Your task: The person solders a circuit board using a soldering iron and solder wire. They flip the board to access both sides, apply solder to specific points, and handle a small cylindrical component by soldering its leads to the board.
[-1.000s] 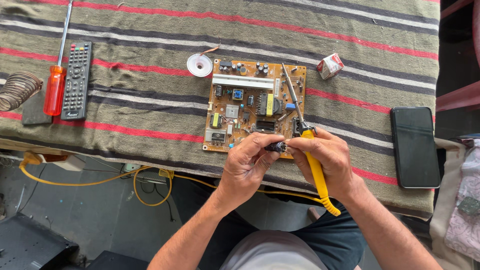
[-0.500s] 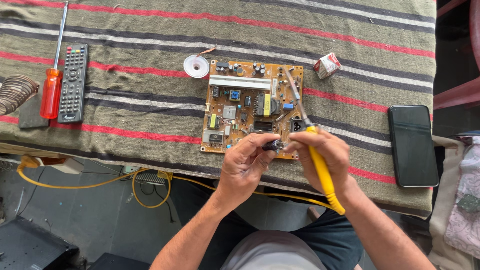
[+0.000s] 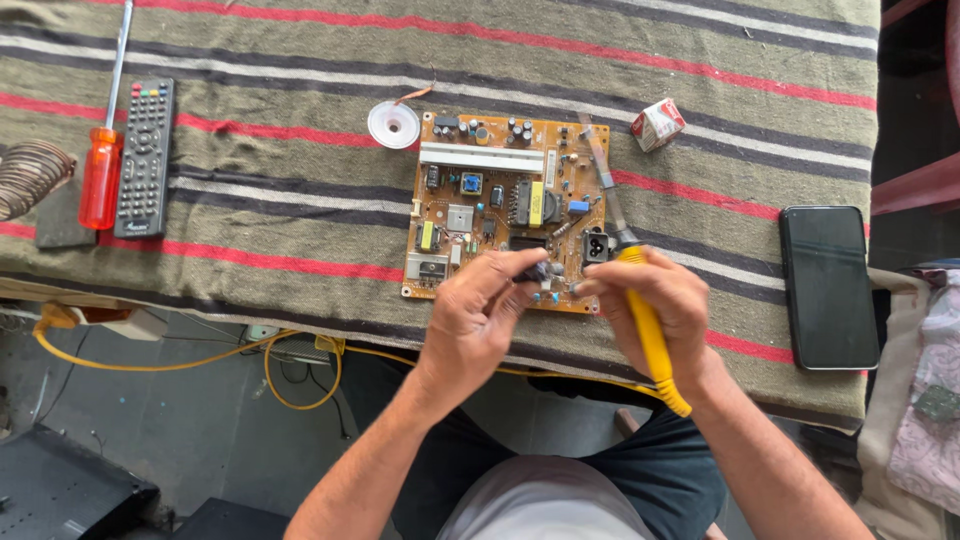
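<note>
Centrally in the frame, an orange-brown circuit board (image 3: 505,205), crowded with components, lies flat on a striped woven cloth (image 3: 300,215). The left hand (image 3: 480,315) pinches a small dark part at the board's lower edge; the right hand (image 3: 655,300) grips a yellow-handled soldering iron (image 3: 640,300). A small red-and-white carton (image 3: 657,123) sits upper right.

The near edge of the circuit board (image 3: 500,190) lies hidden under both hands — the left hand (image 3: 478,320) covers a small dark part, too small to tell what it is. The soldering iron (image 3: 650,330) has its handle half wrapped by the right hand (image 3: 665,305). At far left, a wire coil (image 3: 30,175) is cut off by the edge.
</note>
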Motion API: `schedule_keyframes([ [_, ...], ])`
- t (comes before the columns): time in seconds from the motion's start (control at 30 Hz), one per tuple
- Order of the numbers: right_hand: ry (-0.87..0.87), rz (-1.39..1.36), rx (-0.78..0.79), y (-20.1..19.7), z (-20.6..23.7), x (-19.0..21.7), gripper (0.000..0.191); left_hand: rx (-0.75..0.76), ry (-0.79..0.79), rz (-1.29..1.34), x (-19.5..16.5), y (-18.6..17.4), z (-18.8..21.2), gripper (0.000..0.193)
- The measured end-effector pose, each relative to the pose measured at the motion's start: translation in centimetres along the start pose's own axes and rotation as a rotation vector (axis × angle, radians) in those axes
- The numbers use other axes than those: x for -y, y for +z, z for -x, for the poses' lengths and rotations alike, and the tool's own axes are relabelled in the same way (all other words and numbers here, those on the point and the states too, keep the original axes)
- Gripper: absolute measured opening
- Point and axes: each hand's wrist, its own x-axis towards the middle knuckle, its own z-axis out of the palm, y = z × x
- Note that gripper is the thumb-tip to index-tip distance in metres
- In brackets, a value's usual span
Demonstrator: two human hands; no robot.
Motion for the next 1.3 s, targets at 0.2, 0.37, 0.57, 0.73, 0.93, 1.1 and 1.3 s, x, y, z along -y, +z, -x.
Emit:
schedule_keyframes([
  [0.2, 0.229, -0.091, -0.086, -0.9, 1.7, -0.4, 0.032, 0.026, 0.091, -0.399, -0.4, -1.6, -1.9, 0.027],
  [0.37, 0.183, -0.092, -0.096, -1.2, 2.9, -1.2, 0.047, 0.08, 0.207, -0.573, -0.5, -1.1, -3.3, 0.024],
  [0.57, 0.183, -0.174, -0.2, -2.1, 3.6, -1.8, 0.06, 0.126, 0.246, -0.64, -0.2, 0.1, -4.1, 0.023],
  [0.73, 0.267, -0.285, -0.223, -2.9, 4.3, -1.3, 0.068, 0.151, 0.221, -0.638, 0.3, 1.1, -4.4, 0.024],
  [0.93, 0.375, -0.338, -0.311, -3.4, 4.5, -1.9, 0.081, 0.141, 0.217, -0.647, 0.6, 1.8, -4.3, 0.023],
  [1.1, 0.366, -0.426, -0.455, -3.3, 5.2, -2.4, 0.076, 0.127, 0.213, -0.623, 0.9, 2.2, -4.0, 0.024],
  [1.3, 0.392, -0.385, -0.631, -3.2, 6.0, -3.4, 0.065, 0.109, 0.224, -0.625, 1.2, 2.5, -3.9, 0.024],
])
